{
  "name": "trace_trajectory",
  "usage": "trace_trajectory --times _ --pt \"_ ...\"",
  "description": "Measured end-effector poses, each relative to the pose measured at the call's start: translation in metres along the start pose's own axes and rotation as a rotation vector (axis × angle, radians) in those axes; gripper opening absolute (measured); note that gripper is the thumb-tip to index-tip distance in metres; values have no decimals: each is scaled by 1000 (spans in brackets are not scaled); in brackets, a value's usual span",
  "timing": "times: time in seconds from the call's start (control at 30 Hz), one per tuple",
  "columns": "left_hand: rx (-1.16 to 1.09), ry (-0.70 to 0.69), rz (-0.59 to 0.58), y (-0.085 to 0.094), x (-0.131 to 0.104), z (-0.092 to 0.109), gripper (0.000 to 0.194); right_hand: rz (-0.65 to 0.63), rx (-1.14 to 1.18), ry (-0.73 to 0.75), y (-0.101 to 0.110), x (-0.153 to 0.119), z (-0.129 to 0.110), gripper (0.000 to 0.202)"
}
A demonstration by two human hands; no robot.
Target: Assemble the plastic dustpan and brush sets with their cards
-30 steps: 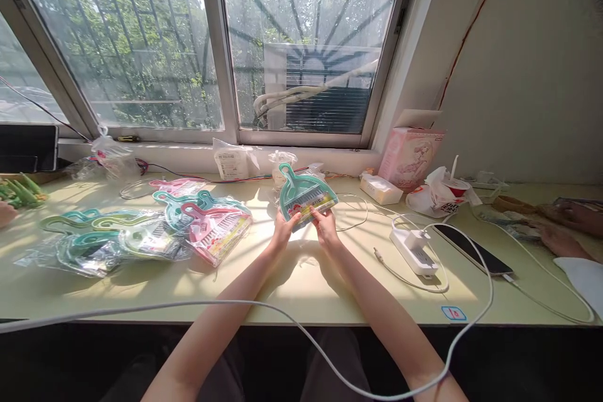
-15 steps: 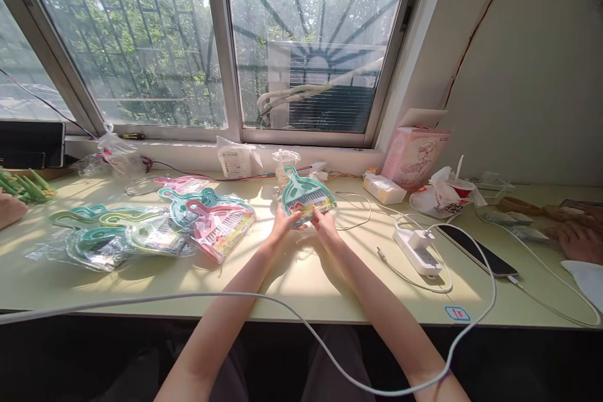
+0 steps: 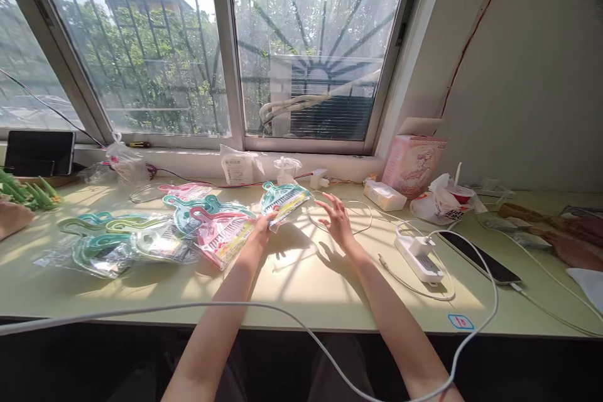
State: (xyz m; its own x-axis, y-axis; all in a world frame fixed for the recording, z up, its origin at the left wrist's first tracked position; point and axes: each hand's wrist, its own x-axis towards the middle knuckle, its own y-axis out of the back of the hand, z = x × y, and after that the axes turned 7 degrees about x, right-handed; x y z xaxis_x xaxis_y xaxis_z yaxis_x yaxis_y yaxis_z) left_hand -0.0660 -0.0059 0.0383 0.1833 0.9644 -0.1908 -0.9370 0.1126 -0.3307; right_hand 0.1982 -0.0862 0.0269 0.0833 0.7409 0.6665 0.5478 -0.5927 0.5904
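Left hand (image 3: 260, 230) pinches the near edge of a bagged teal dustpan-and-brush set (image 3: 283, 198), handle pointing away toward the window, beside the pile of bagged sets (image 3: 155, 232). Right hand (image 3: 337, 218) hovers just right, fingers spread, empty.

I see both forearms bare, no sleeves in view. Left hand (image 3: 260, 230) and right hand (image 3: 337, 218) without gloves, no rings or watch I can make out. Dark trousers on lap below counter edge. Nothing else of body visible.
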Motion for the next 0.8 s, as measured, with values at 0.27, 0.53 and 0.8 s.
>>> trace_trajectory --times 0.27,0.53,0.8 --pt "165 9 -191 2 -10 -13 18 150 472 -160 25 15 -15 21" --pt "478 11 -358 6 -11 -22 15 132 661 -297 33 14 -5 27" --pt "428 -196 -461 -5 -14 -11 56 273 901 -474 7 9 3 34"
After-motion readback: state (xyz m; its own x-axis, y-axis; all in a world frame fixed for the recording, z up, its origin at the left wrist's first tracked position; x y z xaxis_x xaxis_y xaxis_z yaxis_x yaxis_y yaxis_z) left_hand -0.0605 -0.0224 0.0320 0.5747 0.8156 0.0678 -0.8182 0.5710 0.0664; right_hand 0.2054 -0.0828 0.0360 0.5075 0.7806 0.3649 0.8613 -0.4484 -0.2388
